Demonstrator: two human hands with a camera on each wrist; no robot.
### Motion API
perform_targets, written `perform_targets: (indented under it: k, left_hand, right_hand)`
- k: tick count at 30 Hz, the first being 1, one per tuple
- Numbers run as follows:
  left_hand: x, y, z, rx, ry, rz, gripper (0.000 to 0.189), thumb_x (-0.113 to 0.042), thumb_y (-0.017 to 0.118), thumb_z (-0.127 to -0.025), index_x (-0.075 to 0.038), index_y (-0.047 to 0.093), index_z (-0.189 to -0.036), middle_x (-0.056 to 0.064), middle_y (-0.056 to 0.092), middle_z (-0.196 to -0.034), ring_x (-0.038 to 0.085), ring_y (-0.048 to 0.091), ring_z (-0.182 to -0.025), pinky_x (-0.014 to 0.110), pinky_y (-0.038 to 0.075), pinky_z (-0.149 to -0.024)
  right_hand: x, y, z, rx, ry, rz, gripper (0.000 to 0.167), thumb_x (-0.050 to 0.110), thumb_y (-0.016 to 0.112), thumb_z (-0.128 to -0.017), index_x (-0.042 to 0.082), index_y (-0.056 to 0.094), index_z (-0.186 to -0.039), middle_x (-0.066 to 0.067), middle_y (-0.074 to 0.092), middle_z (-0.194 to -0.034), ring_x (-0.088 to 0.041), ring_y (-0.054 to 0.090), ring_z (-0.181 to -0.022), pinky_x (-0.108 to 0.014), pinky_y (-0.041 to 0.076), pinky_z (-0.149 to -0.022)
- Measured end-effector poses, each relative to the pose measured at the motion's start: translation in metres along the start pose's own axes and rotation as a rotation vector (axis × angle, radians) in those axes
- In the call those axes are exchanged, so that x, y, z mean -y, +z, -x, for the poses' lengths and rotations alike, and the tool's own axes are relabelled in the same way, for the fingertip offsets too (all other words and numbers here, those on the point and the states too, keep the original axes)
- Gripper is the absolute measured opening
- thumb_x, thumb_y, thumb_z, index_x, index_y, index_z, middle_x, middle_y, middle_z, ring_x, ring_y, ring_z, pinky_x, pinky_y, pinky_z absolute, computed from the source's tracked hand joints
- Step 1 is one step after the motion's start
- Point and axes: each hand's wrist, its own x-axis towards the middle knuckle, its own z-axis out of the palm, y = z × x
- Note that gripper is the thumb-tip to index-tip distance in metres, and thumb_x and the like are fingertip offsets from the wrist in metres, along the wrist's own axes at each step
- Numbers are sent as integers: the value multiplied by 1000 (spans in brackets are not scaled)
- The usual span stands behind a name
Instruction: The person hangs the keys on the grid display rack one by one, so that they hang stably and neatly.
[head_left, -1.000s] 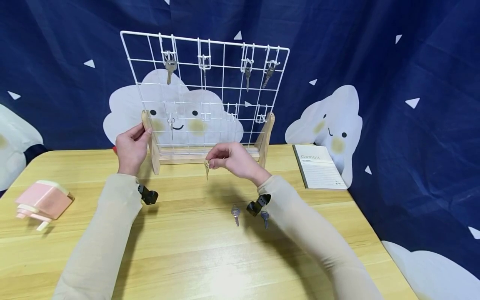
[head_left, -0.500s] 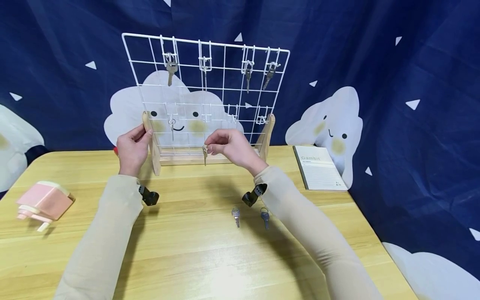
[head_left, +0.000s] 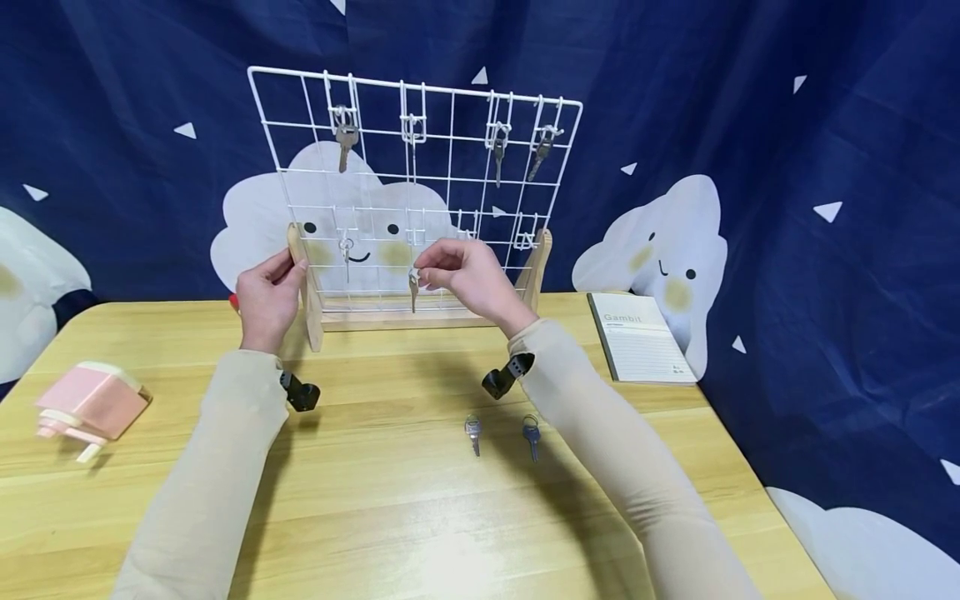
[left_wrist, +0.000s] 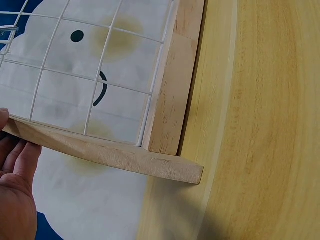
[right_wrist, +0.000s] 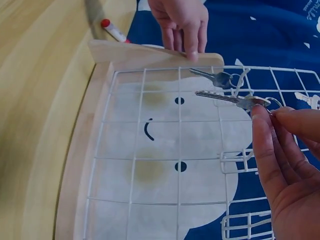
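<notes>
A white wire grid rack (head_left: 450,89) stands on a wooden base. My left hand (head_left: 266,304) grips its left wooden upright (left_wrist: 105,152), thumb on one face and fingers on the other. Between thumb and fingers of my right hand (head_left: 471,279) is the ring of a key (right_wrist: 222,97), its blade hanging down in the head view. This key is in front of the lower grid, just below a lower-row hook (head_left: 415,237). Another key (head_left: 347,258) hangs at the lower left. Several keys, one of them a brass-toned key (head_left: 347,142), hang along the upper row.
Two keys with rings lie on the table, a silver key (head_left: 472,429) and a bluish key (head_left: 532,433). A notebook (head_left: 645,342) lies at the back right, a pink box-like object (head_left: 93,400) at the left. A red-capped marker (right_wrist: 115,31) lies behind the left upright.
My right hand has risen with the key from near the table at the rack's base to just under the lower hooks. My left hand keeps its grip on the upright.
</notes>
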Motion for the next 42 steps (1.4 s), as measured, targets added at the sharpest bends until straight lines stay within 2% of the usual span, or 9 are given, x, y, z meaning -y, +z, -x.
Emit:
perform_targets:
  k: [6,17,24,27,32,37,42]
  left_hand:
    - [0,0,0,-1,4,-4,40,-17,64,-97,-4,59,-134,16,59,-131,19,59,-117,23,50,-93]
    - [0,0,1,4,-25,2,41,-19,64,-97,-7,58,-136,13,59,-133,18,58,-118,23,50,-94]
    - [-1,-1,2,9,-36,5,42,-19,64,-97,-8,57,-137,12,58,-134,18,58,-119,24,49,-95]
    - [-1,-1,2,7,-31,12,41,-18,64,-97,-8,58,-137,13,59,-134,18,58,-119,23,49,-94]
    - [-1,-1,2,10,-40,7,42,-19,64,-97,-8,57,-137,13,58,-134,18,58,-119,23,49,-95]
    - [-2,-2,2,16,-50,-7,43,-21,64,-97,-7,57,-137,13,58,-134,18,58,-120,24,49,-95]
    - [-2,-1,1,16,-52,-5,43,-21,64,-97,-7,57,-138,13,58,-134,19,58,-120,23,49,-95]
  right_hand:
    - [1,0,-6,-41,-23,-1,8,-5,65,-92,-5,71,-98,-12,70,-88,-26,68,-79,-32,58,-76]
    - [4,5,-18,-167,-1,12,6,-5,66,-91,-5,70,-96,-9,70,-87,-24,68,-78,-33,60,-73]
    - [1,10,-24,-260,25,-25,7,-7,65,-91,-7,70,-97,-14,70,-90,-34,68,-83,-27,59,-70]
    - [-1,12,-26,-290,25,-25,8,-7,64,-91,-7,70,-97,-12,69,-89,-34,68,-84,-26,59,-69]
    - [-5,17,-28,-306,29,-2,8,-8,64,-91,-7,70,-96,-11,69,-86,-31,68,-82,-26,59,-68]
    - [-10,20,-30,-318,24,36,7,-7,66,-90,-3,71,-92,-10,69,-85,-28,68,-80,-25,59,-68]
    - [-12,20,-29,-317,29,58,7,-5,67,-91,-1,71,-95,-7,69,-86,-23,68,-80,-23,58,-69]
